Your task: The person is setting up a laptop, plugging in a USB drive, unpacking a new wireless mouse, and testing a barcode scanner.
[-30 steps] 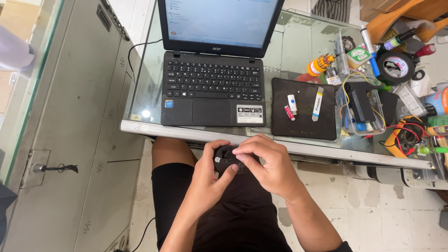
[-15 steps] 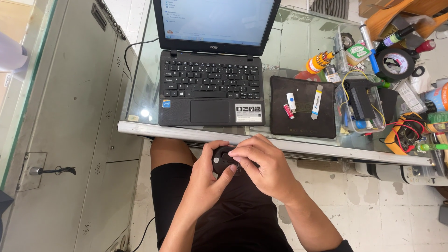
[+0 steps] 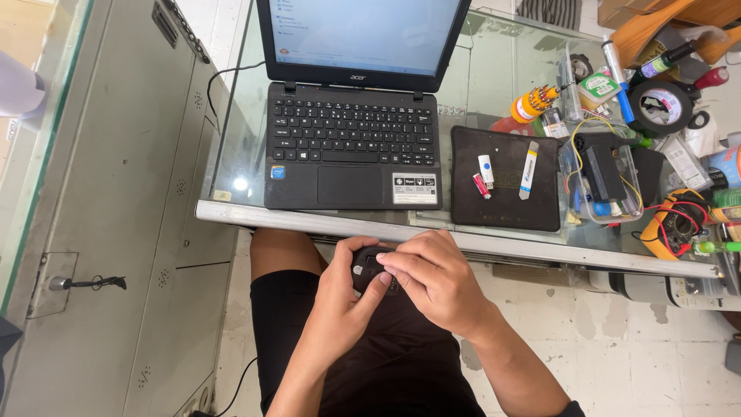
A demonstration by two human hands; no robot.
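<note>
Both hands meet over the person's lap, just below the near edge of the glass counter [image 3: 494,85], around a small black computer mouse [image 3: 366,270]. The left hand [image 3: 343,297] cups the mouse from beneath and from its 7 o'clock side, the grip narrow and wrapped round the body with the thumb along its upper edge. The right hand [image 3: 436,278] lies over the mouse from 3 o'clock, its fingers curled onto the top so that most of the mouse is hidden; this grip too is closed on the mouse. On the counter at 12 o'clock from the hands stands an open black laptop [image 3: 353,143] with its screen lit. At 1 o'clock lies a dark mat [image 3: 505,212] bearing small USB sticks [image 3: 485,168]. Farther toward 2 o'clock sits a clear plastic box [image 3: 606,174] of parts and wires, and beyond it a roll of black tape [image 3: 658,106].
</note>
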